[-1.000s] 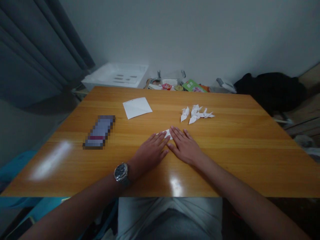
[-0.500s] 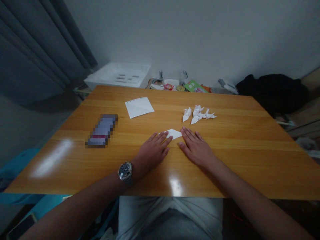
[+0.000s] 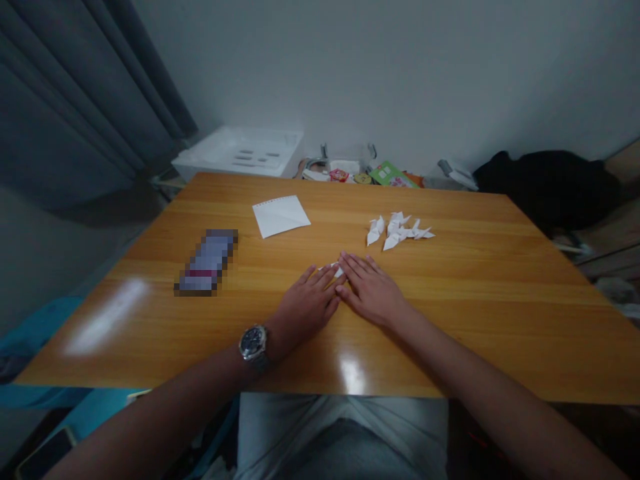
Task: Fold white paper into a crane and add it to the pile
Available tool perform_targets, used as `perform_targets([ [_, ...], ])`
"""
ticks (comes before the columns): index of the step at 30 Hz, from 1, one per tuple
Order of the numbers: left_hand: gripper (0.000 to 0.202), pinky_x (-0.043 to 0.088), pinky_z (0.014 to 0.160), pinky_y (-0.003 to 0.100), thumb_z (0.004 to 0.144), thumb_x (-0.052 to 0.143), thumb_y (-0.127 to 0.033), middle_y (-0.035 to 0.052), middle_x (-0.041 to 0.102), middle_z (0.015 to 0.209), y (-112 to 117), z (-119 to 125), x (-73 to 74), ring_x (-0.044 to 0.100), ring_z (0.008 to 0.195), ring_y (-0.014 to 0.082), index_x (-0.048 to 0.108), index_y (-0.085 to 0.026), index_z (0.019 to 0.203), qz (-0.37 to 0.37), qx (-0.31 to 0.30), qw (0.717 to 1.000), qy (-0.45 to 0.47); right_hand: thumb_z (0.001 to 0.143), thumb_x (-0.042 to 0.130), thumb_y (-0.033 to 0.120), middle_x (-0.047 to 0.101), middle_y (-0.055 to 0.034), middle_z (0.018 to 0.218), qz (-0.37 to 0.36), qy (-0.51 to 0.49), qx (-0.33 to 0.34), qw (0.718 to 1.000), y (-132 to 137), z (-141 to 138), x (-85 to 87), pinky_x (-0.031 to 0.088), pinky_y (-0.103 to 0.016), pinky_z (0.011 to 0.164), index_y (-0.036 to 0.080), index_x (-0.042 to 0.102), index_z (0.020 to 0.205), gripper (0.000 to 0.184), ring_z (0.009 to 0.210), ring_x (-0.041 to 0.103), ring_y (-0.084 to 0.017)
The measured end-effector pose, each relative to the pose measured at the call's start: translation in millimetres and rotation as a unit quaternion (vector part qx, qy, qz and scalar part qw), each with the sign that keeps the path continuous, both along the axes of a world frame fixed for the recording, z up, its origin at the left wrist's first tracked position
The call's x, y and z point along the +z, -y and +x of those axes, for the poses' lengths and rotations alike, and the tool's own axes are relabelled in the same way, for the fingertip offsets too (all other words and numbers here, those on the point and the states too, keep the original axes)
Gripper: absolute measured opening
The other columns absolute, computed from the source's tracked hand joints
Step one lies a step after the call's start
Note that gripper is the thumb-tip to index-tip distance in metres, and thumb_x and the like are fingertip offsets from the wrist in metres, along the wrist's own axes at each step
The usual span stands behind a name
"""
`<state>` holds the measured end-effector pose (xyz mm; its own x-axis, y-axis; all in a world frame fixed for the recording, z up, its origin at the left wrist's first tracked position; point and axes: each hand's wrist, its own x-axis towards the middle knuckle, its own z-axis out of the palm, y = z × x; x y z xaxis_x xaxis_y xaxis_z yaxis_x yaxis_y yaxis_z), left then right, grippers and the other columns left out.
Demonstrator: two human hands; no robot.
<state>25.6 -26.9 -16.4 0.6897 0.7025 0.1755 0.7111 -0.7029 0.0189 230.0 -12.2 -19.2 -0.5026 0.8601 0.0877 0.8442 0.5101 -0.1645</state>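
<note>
A small folded piece of white paper (image 3: pixel 338 271) lies flat on the wooden table (image 3: pixel 480 280), mostly covered by my hands. My left hand (image 3: pixel 309 300) rests on its left part with fingers stretched out; a metal watch (image 3: pixel 253 342) is on that wrist. From the right, my right hand (image 3: pixel 373 290) lies flat over the paper's right part, its fingertips close to the left ones. Beyond my right hand sit several white folded paper figures (image 3: pixel 397 230), with pointed ends like birds. A loose white sheet (image 3: pixel 281 216) with a perforated edge lies farther left.
A pixelated phone-shaped object (image 3: pixel 207 262) lies on the table's left side. Behind the far edge are a white plastic tray (image 3: pixel 240 155), a green packet (image 3: pixel 393 174) and other small items. Something black (image 3: pixel 545 180) is piled at the back right.
My right hand has slid left across the folded paper and now covers its right part, meeting my left fingertips. My left hand has stayed in place.
</note>
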Motion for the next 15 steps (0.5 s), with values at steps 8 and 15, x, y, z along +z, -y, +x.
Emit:
perform_targets([
  [8, 0.049, 0.024, 0.125, 0.046, 0.107, 0.035, -0.034, 0.0114, 0.043, 0.159, 3, 0, -1.7, 0.038, 0.149, 0.0228, 0.043, -0.017, 0.152, 0.001, 0.016, 1.0, 0.007, 0.105, 0.025, 0.057, 0.023, -0.0103, 0.168, -0.029, -0.01, 0.006, 1.0, 0, 7, -7.8, 0.017, -0.046, 0.128, 0.012, 0.027, 0.161, 0.072, 0.156, 0.022, -0.022],
  [15, 0.049, 0.027, 0.124, 0.047, 0.107, 0.033, -0.034, 0.0149, 0.05, 0.153, 11, -13, 6.7, 0.046, 0.143, 0.0249, 0.049, -0.01, 0.148, 0.0, 0.061, 0.998, 0.012, 0.104, 0.026, 0.059, 0.025, -0.0108, 0.167, -0.024, -0.02, -0.008, 0.999, 4, 1, -3.8, 0.016, -0.046, 0.128, 0.013, 0.029, 0.16, 0.073, 0.155, 0.023, -0.022],
])
